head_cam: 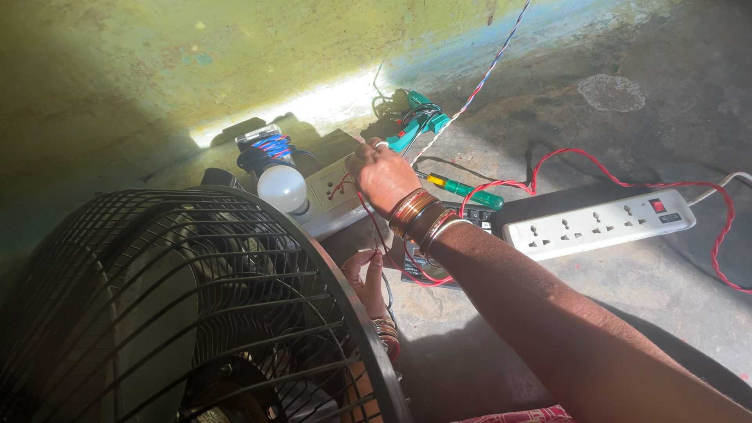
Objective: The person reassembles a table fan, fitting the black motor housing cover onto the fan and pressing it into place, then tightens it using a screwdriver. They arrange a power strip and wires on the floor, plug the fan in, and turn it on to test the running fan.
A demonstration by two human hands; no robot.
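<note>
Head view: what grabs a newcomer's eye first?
The black fan guard fills the lower left, partly hiding the left hand behind its rim. Mid-frame, the right hand, wrist stacked with bangles, reaches to a switch board carrying a white bulb. To the right, a white power strip lies on the concrete floor, looped by red twisted wire.

Right hand (pixel 381 174) reaches forward, fingers curled; left hand (pixel 364 276) low, partly hidden.
</note>
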